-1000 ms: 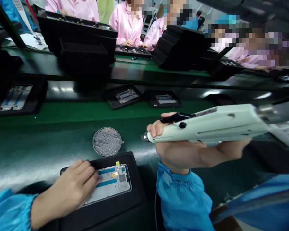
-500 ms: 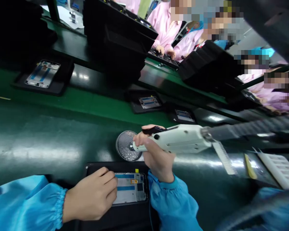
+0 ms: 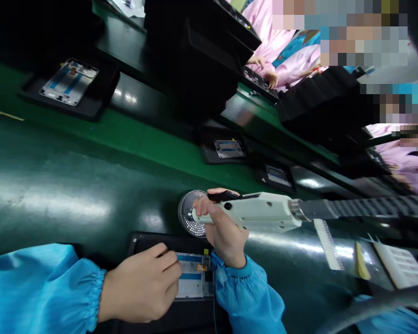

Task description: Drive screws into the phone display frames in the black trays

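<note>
My right hand [image 3: 223, 229] is wrapped round a pale green electric screwdriver [image 3: 261, 212], its tip over a round perforated metal dish [image 3: 190, 217] on the dark bench. A black corrugated cable [image 3: 369, 207] runs from the tool to the right. My left hand [image 3: 142, 285] rests with curled fingers on the left end of a phone frame [image 3: 195, 280] with blue strips, which lies in a black tray [image 3: 149, 243] at the near edge. Both sleeves are blue.
A green conveyor belt [image 3: 135, 139] carries black trays with phone frames [image 3: 69, 81], [image 3: 229, 148], [image 3: 277, 175]. Stacked black trays [image 3: 198, 51] stand beyond it. Other people in pink coats work on the far side [image 3: 292, 55]. White strips and a white rack [image 3: 400, 264] lie at right.
My right hand has carried the screwdriver left and down until its tip is over the perforated dish. The view has swung to the right and tilted. My left hand stays on the phone frame.
</note>
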Demonstrator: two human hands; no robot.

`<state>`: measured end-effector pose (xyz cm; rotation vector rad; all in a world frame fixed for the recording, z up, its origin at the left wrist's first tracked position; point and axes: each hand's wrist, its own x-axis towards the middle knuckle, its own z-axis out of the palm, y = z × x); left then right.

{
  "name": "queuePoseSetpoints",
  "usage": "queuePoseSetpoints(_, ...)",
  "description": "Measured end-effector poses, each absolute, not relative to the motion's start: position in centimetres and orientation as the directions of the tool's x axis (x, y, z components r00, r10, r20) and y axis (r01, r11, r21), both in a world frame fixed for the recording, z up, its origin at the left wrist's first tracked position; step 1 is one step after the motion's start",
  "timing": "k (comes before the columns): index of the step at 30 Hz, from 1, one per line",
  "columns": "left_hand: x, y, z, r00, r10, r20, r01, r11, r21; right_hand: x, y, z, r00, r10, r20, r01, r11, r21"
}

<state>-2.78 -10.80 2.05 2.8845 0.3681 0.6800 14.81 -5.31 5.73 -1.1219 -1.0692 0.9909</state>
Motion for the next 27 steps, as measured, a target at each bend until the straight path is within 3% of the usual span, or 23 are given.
queuePoseSetpoints(11, -2.8, -10.7, 2.2, 0.876, 0.265, 0.402, 0.198, -0.959, 0.201, 14.6, -5.2, 5.8, 0.202, 0.963, 0.181, -0.104, 0.204, -0.973)
queuePoseSetpoints(20, -2.8, -10.7, 2.1, 0.89, 0.264, 0.371, 0.196, -0.958, 0.212, 18.6, -7.4, 12.0, 0.433, 0.875, 0.219, -0.139, 0.304, -0.942)
queuePoseSetpoints(27, -2.8, -10.5, 1.9, 0.884, 0.252, 0.394, 0.187, -0.962, 0.198, 19.0, -9.5, 13.5, 0.43, 0.875, 0.222, -0.127, 0.302, -0.945)
